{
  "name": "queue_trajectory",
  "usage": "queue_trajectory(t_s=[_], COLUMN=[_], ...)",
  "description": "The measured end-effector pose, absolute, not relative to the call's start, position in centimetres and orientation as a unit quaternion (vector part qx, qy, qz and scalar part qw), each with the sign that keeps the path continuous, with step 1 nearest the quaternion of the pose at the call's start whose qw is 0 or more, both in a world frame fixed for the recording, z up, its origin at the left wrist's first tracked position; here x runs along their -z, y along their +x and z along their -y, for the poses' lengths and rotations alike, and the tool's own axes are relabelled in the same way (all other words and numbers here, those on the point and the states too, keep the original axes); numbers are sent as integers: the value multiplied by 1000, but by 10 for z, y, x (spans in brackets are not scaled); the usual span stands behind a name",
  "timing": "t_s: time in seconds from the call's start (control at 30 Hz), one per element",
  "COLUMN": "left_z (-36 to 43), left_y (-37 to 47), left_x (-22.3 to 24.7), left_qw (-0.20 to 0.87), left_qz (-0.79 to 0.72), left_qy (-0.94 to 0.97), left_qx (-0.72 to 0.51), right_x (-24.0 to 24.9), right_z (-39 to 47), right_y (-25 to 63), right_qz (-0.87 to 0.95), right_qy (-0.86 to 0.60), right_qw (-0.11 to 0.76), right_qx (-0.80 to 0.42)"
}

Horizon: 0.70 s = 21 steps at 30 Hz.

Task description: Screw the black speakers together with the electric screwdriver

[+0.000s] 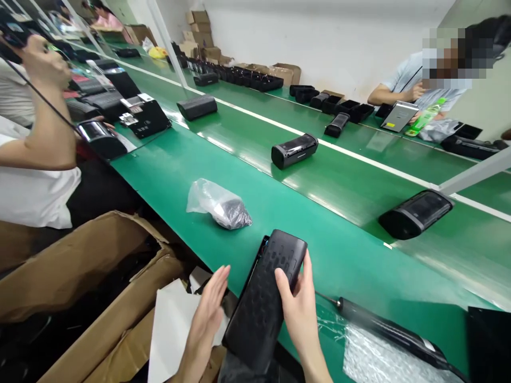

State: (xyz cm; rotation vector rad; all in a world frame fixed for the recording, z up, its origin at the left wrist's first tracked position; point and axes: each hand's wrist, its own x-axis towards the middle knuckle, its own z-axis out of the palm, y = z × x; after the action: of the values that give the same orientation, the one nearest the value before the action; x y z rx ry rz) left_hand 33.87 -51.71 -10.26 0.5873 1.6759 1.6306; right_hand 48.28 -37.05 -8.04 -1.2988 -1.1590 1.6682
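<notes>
An open cardboard box (91, 298) stood at the lower left, its flaps splayed and its inside too dark to tell what it held; a white sheet (171, 324) lay against its near flap. On the green bench (359, 266) a crumpled clear plastic bag (219, 205) held something dark and lay well apart from the hands, with bare green surface all round it. The bench's near edge ran diagonally from upper left to lower right, and the black device (265, 298) hung partly over that edge, its upper end above the green surface and its lower end off it. The right hand (299, 308) gripped the device along its right side, thumb across the face and fingers curled behind. The left hand (207, 314) was flat and open, fingers together, just beside the device's left edge and holding nothing. The device was long, matte black, with rounded corners and a faint pattern of short raised dashes on its face. Beyond a white line, on the conveyor belt (279, 127), similar black units (294, 150) sat spaced apart. A dark tool (379, 324) lay on plastic at the lower right.
</notes>
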Motion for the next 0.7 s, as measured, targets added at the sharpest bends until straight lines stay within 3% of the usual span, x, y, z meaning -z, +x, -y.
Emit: queue_trajectory(t_s=[0.17, 0.27, 0.43, 0.7], left_z=[446, 438, 452, 500], left_y=[321, 325, 331, 329], left_x=[106, 110, 111, 122], left_qw=[509, 542, 520, 422], left_qz=[-574, -560, -559, -538], left_qy=[301, 296, 308, 408], left_qx=[-566, -553, -568, -605], right_x=[90, 104, 108, 71], right_z=[367, 377, 407, 439], right_y=[488, 489, 481, 488], right_qz=[616, 587, 515, 689], right_qy=[-542, -530, -520, -406], right_qw=[357, 359, 385, 523], right_qx=[-446, -496, -562, -295])
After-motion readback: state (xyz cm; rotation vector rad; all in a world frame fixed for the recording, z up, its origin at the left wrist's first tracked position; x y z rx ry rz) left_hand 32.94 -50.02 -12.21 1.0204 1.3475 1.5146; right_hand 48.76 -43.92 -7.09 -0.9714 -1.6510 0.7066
